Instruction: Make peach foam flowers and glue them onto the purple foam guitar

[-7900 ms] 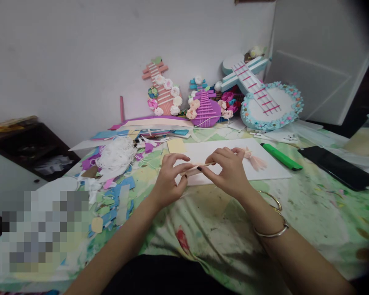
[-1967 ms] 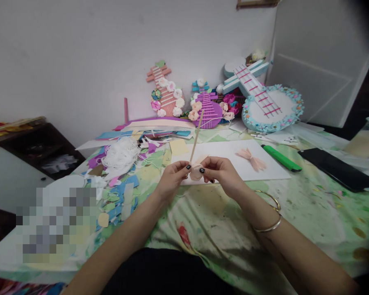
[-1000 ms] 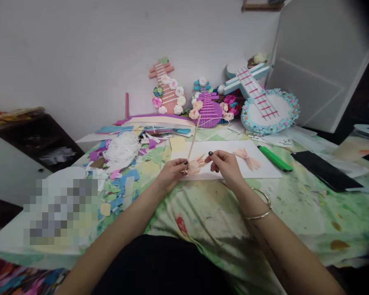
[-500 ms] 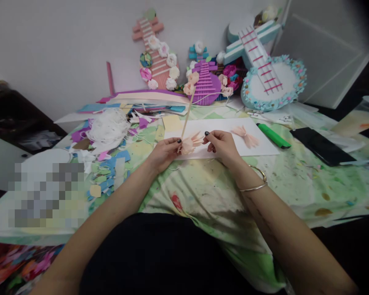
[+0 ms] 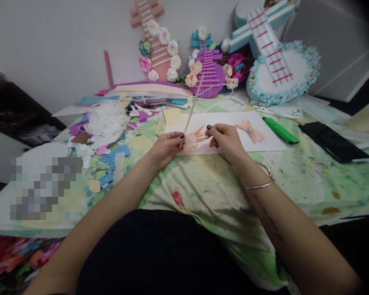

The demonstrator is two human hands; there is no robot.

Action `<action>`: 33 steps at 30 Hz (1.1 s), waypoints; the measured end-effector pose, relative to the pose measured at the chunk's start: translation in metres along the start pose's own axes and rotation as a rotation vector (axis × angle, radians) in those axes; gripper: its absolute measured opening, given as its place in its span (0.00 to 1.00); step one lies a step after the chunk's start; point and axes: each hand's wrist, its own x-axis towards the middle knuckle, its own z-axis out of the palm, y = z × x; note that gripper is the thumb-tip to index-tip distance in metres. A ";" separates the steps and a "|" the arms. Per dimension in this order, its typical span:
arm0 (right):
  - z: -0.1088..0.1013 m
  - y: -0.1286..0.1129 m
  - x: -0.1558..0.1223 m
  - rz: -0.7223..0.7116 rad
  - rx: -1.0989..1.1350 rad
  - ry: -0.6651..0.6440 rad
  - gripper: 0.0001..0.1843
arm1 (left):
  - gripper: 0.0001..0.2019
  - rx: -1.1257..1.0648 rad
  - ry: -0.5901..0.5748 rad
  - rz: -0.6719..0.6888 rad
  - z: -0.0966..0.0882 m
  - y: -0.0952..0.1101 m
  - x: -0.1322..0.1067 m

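Observation:
My left hand [image 5: 165, 148] pinches the base of a thin wooden stick [image 5: 193, 104] that points up and away, with a small peach paper flower [image 5: 193, 139] gathered at its lower end. My right hand [image 5: 226, 140] is closed in a pinch on the right side of that flower, thumb and forefinger on its petals. Both hands hover just above the near edge of a white sheet [image 5: 227, 123] on the paint-stained cloth [image 5: 203, 192]. A second peach paper bow [image 5: 251, 130] lies on the sheet to the right.
A green marker [image 5: 280, 130] and a black phone [image 5: 333, 142] lie to the right. Paper scraps [image 5: 110, 168] and a pile of white string [image 5: 106, 121] cover the left. Foam guitar crafts with paper roses [image 5: 160, 45] [image 5: 273, 61] lean against the back wall.
The folded peach strip has been gathered into a flower at the foot of the stick, which now stands upright. The camera has tilted down; my hands stay together at the flower.

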 end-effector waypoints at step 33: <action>-0.001 -0.017 -0.007 -0.236 0.148 -0.135 0.10 | 0.11 0.270 -0.167 0.029 0.004 -0.005 -0.006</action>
